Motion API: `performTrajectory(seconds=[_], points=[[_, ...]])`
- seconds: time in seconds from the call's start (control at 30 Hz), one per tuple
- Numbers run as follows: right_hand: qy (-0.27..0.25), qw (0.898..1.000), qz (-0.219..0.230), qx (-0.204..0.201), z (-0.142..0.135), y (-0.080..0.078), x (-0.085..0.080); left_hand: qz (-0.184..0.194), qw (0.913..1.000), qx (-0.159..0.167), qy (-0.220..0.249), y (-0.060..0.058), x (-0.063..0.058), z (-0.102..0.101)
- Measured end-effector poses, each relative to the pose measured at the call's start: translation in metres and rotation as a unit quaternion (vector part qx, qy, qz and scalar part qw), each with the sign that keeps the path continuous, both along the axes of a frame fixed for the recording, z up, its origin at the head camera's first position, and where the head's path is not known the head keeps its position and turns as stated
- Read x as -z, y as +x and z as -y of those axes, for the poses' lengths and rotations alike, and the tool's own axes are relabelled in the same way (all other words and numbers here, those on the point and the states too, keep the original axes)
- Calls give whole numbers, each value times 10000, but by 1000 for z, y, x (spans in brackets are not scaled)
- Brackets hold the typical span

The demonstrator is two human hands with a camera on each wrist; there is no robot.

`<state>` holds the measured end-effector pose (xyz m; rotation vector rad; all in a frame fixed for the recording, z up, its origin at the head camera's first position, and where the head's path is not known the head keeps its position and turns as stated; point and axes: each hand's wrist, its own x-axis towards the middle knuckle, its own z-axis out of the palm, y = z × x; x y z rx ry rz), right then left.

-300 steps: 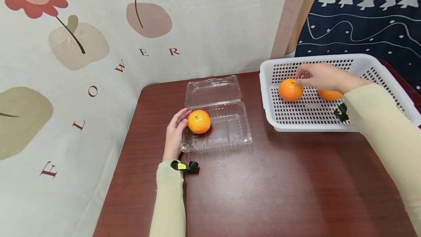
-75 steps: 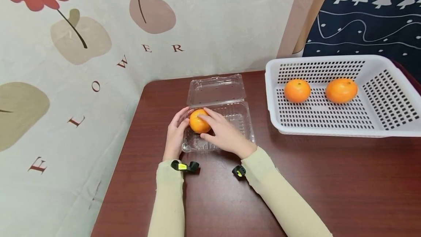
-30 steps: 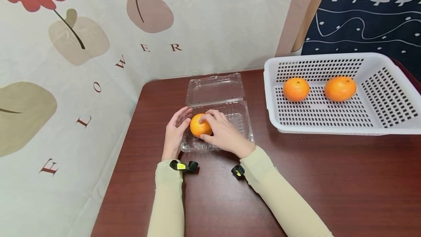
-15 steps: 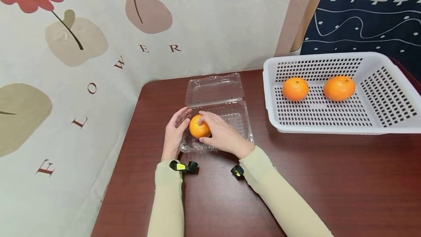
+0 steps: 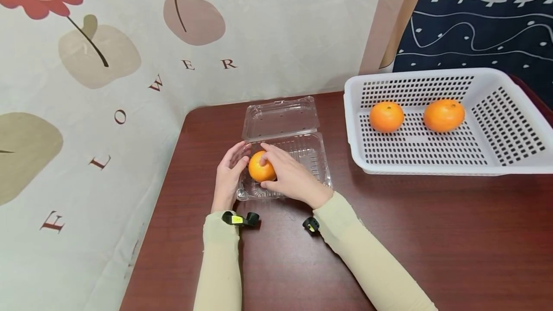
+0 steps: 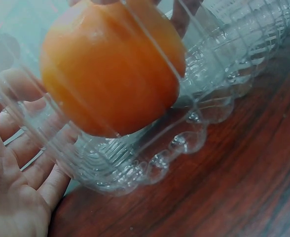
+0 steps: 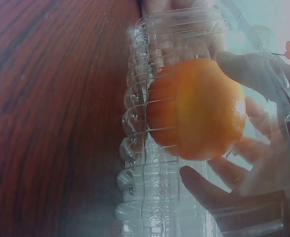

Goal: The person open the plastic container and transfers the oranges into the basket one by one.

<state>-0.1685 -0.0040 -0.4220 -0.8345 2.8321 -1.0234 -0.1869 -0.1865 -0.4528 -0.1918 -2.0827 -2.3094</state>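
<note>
One orange [image 5: 260,167] sits in the left part of an open clear plastic clamshell box [image 5: 313,157]. My right hand [image 5: 295,174] holds it from the right, thumb on the near side and fingers over the top. In the right wrist view the thumb and a finger stand at either side of the orange [image 7: 199,108]. My left hand [image 5: 229,172] grips the box's left wall, thumb by the rim. The left wrist view shows the left fingers [image 6: 36,173] along the outside of the clear wall, with the orange [image 6: 110,74] behind it.
A white perforated basket [image 5: 427,169] stands to the right with two oranges, one at left [image 5: 386,117] and one at centre [image 5: 444,115]. The box's lid [image 5: 281,118] lies folded back toward the wall [image 5: 276,23]. The brown table [image 5: 389,220] ends at that wall.
Ten seconds ago my right hand was at an orange in the basket; now it is on the one in the box. That orange has shifted slightly nearer. The left hand has stayed put.
</note>
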Motion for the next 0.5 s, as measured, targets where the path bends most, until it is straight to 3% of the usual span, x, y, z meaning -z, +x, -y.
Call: performTrajectory(seconds=[0.27, 0.5], points=[[114, 9996, -239, -41, 0, 0, 0, -80, 10000, -28, 0, -8, 15, 4], [52, 9996, -208, 170, 0, 2, 1, -13, 10000, -44, -7, -5, 10, 3]])
